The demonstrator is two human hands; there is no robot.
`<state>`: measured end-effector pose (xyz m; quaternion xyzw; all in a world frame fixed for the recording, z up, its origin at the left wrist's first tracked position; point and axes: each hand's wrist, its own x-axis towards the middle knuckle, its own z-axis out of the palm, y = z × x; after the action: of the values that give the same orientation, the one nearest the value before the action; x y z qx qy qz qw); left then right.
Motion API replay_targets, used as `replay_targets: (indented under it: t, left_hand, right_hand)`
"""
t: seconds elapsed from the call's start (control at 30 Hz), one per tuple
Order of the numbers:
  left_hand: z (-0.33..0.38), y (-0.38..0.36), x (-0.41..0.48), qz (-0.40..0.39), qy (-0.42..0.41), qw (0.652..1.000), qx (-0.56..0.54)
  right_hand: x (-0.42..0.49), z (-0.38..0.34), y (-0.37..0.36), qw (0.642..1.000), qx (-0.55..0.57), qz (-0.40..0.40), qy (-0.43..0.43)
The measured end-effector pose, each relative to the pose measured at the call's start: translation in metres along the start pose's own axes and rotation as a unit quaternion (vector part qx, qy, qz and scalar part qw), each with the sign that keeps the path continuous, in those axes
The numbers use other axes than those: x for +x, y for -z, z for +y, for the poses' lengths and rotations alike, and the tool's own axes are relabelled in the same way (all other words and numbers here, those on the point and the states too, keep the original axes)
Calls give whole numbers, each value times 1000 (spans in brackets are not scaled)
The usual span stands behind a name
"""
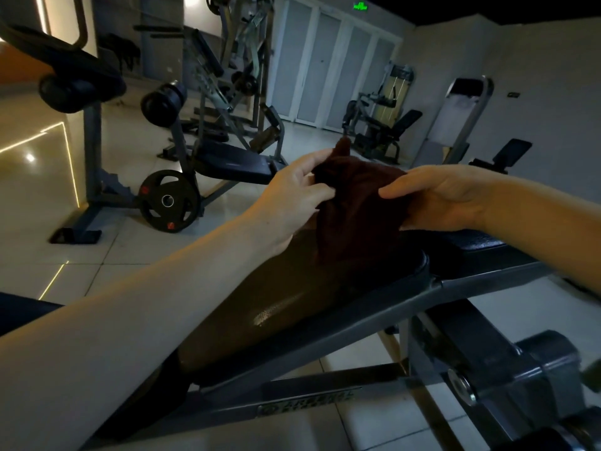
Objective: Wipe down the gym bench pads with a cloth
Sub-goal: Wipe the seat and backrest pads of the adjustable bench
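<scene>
Dark brown cloth (354,203) is sitting bunched between our two hands, just above the upper end of the pad (279,307). Our left grip (292,193) is pinching the cloth's left edge, with the fingers curling into the folds and the forearm stretching out over the pad. Our right grip (445,196) is clasping the cloth's right side, thumb lying on top and fingers tucking underneath. The cloth's lower folds are hanging down toward the pad; in this dim light we are not able to tell whether they are touching it. The pad is sloping on a grey steel frame (325,362), a small gleam showing on its surface. Beyond, on the pale tiled floor (130,252), a weight plate (167,200) is sitting low on another machine, with a dark padded seat (234,161) standing just behind it. A green sign (360,6) is glowing above the far doors (325,60).
</scene>
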<state>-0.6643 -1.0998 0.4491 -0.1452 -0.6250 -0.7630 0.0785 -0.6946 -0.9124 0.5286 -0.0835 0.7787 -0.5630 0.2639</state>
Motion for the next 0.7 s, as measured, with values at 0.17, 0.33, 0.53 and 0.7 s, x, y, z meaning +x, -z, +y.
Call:
replay_targets:
  t: [0.17,0.33,0.53,0.7]
  left_hand:
    - [4,-7,0,-3,-8,1000,20]
    - [0,-17,-2,-5,-8,1000,-25]
    - [-35,-24,6,2,-20,958,287]
    - [-58,7,-1,-108,47,898,425]
  right_hand:
    - [-6,5,12,996,37,41,74]
    - [-11,2,28,987,16,97,128]
    - [18,17,33,958,-199,192,83]
    - [24,32,14,740,-590,213,241]
